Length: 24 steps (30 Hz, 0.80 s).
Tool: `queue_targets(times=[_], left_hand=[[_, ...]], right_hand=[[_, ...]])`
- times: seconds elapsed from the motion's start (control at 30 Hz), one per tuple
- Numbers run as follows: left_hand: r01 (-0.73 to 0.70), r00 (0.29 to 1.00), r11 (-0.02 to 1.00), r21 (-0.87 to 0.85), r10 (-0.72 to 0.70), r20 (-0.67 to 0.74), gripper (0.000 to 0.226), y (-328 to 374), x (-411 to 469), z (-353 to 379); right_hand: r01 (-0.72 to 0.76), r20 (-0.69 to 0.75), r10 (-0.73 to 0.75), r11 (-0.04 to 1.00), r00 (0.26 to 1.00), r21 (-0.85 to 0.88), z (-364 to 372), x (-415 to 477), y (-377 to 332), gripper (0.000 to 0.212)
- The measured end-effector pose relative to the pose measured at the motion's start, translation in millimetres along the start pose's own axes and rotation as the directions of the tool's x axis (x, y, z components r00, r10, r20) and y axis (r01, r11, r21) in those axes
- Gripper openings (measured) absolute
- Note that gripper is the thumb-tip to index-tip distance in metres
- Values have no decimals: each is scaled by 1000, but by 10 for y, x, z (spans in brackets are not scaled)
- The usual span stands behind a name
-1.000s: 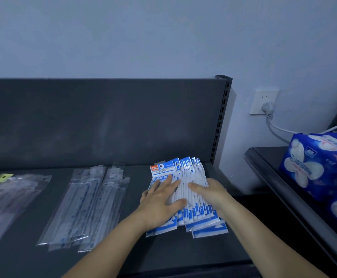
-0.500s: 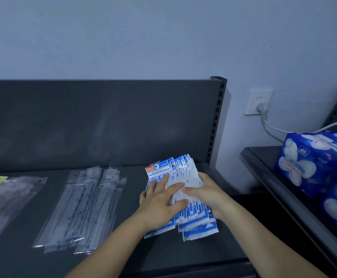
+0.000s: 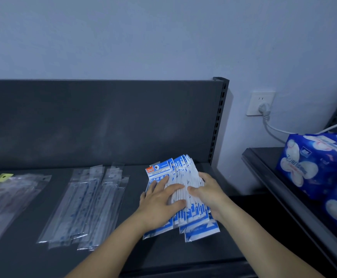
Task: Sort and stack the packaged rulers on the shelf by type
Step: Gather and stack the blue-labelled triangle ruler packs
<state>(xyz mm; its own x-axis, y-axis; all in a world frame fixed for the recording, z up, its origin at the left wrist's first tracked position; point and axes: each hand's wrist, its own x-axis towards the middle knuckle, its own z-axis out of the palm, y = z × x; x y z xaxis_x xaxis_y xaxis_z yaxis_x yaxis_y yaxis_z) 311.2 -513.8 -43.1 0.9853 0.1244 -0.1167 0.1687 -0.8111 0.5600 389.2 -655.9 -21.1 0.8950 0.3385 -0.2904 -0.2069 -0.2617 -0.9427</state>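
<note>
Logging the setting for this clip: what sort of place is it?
Probably a small shop or stockroom: dark metal shelving with a slotted upright, blue-and-white ruler packs and clear ruler sleeves in separate piles, and tissue packs on the neighbouring shelf.

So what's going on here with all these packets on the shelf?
A person is sorting ruler packs on a dark shelf. Both hands are on a fanned pile of blue packs at its right end: the left hand presses flat on top, and the right hand grips the pile's right edge. Clear packs lie in the middle, and yellow-tagged packs at the far left, both untouched.
</note>
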Motion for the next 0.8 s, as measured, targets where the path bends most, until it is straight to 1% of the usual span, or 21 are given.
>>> queue_targets(times=[0.13,0.3,0.47,0.57,0.67,0.73,0.8], left_hand=[[19,1000,999,37,-19,-8,51,-15,-10,-2],[50,999,988,145,-48,-19,52,-46,-57,-25],[98,994,967,236,-106,21,57,5,-51,-50],[140,989,971,195,-147,18,68,111,-18,-57],[147,989,972,185,-141,-43,77,174,-1,-5],[144,989,977,157,-136,-63,79,162,4,8],[151,988,981,119,-146,-53,76,132,10,-4]], right_hand=[[-38,-23,38,999,999,-4,-65,9,-3,40],[-56,-89,52,997,995,-45,-298,5,-16,38],[-71,-80,66,995,995,-72,-469,-66,-18,33],[-11,-43,7,994,999,-107,-411,-86,-24,32],[43,-6,-45,977,999,-210,-241,-113,-31,36],[81,-14,-88,963,996,-257,-152,-117,-44,42],[66,-30,-76,967,997,-248,-115,-107,-56,45]])
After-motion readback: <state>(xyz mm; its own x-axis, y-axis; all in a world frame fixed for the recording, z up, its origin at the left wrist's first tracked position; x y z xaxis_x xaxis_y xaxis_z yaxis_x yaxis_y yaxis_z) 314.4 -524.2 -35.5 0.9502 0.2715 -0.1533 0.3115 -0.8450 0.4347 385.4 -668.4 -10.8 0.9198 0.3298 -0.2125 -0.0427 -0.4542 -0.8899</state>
